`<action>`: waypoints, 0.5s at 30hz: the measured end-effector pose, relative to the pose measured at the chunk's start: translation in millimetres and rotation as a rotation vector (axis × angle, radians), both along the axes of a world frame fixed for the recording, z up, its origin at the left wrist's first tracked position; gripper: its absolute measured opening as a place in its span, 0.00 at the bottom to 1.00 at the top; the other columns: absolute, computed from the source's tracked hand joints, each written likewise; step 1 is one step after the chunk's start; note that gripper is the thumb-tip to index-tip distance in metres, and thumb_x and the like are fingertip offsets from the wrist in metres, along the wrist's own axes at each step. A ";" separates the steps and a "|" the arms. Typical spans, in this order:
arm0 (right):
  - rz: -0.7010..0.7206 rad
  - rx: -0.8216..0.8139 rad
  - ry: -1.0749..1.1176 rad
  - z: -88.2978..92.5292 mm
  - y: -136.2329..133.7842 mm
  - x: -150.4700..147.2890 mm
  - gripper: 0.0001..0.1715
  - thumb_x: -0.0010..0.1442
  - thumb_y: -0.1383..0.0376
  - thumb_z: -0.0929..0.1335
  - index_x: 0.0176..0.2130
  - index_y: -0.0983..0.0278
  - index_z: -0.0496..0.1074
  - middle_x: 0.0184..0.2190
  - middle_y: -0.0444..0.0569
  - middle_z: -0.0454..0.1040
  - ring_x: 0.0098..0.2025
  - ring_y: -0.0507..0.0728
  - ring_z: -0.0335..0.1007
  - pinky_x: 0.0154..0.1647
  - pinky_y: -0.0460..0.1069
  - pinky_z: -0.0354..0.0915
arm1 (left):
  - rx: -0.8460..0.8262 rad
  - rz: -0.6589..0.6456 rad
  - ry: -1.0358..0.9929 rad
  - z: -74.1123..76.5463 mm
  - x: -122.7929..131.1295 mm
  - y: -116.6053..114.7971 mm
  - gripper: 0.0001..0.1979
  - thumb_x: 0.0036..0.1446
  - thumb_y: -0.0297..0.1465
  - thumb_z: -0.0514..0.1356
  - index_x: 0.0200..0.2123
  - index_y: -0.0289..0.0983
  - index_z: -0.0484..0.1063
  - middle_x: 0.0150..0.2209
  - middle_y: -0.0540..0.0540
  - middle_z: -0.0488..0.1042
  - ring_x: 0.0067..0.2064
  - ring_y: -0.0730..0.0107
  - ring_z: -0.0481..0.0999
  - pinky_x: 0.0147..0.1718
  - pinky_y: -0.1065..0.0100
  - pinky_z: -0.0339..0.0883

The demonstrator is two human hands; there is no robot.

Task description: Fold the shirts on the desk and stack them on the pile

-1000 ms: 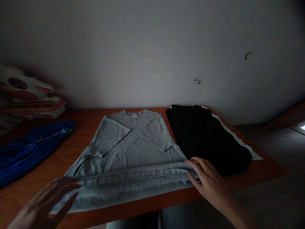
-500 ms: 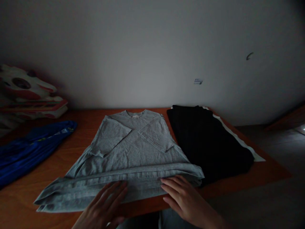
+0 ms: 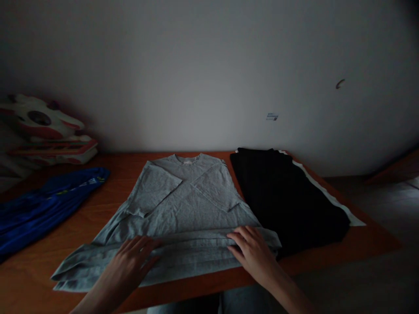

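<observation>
A grey t-shirt (image 3: 183, 205) lies flat on the brown table (image 3: 104, 200), sleeves folded inward and its bottom hem folded up into a band near the front edge. My left hand (image 3: 131, 261) lies flat on the left part of that band, fingers stretched out. My right hand (image 3: 252, 253) rests flat on the right part of the band, fingers apart. Neither hand holds anything.
A folded black garment with a white stripe (image 3: 288, 196) lies right of the t-shirt. A blue garment (image 3: 42, 205) lies at the left. Red and white objects (image 3: 46, 135) are stacked at the far left against the white wall (image 3: 209, 74).
Both hands moved inward from the band's outer ends and forward onto the folded hem, where they now lie flat. The view shifted slightly.
</observation>
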State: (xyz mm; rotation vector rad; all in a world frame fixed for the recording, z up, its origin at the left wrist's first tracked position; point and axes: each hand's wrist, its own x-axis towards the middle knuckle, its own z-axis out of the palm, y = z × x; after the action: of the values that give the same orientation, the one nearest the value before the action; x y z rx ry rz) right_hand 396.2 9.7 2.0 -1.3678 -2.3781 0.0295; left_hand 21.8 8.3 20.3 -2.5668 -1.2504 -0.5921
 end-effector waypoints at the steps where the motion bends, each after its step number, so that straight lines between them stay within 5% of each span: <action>1: 0.005 -0.006 0.013 0.9 -0.9 0.0 0.15 0.59 0.70 0.74 0.45 0.59 0.74 0.39 0.46 0.76 0.42 0.61 0.74 0.45 0.57 0.68 | 0.003 -0.012 0.001 2.5 1.4 -0.1 0.16 0.69 0.40 0.51 0.44 0.42 0.77 0.36 0.49 0.82 0.36 0.69 0.81 0.36 0.68 0.72; 6: 0.042 -0.028 0.062 6.4 -5.4 0.9 0.10 0.59 0.74 0.72 0.38 0.59 0.73 0.34 0.43 0.74 0.39 0.59 0.72 0.43 0.55 0.66 | 0.013 -0.084 0.030 13.7 3.9 -4.0 0.16 0.70 0.30 0.49 0.37 0.42 0.76 0.34 0.50 0.80 0.33 0.70 0.78 0.34 0.68 0.68; 15: 0.127 0.013 0.067 2.7 -19.9 12.4 0.13 0.61 0.77 0.69 0.40 0.60 0.74 0.35 0.43 0.73 0.37 0.56 0.70 0.41 0.52 0.64 | 0.060 -0.198 0.121 -0.4 -19.3 -24.1 0.20 0.69 0.24 0.46 0.52 0.42 0.75 0.43 0.48 0.82 0.44 0.67 0.79 0.44 0.65 0.69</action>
State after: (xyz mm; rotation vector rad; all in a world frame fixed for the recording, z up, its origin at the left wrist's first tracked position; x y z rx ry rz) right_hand 408.5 -10.2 4.6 -1.1893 -2.4012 0.0930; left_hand 2.5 -15.8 19.9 -2.6502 -0.9338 -0.4942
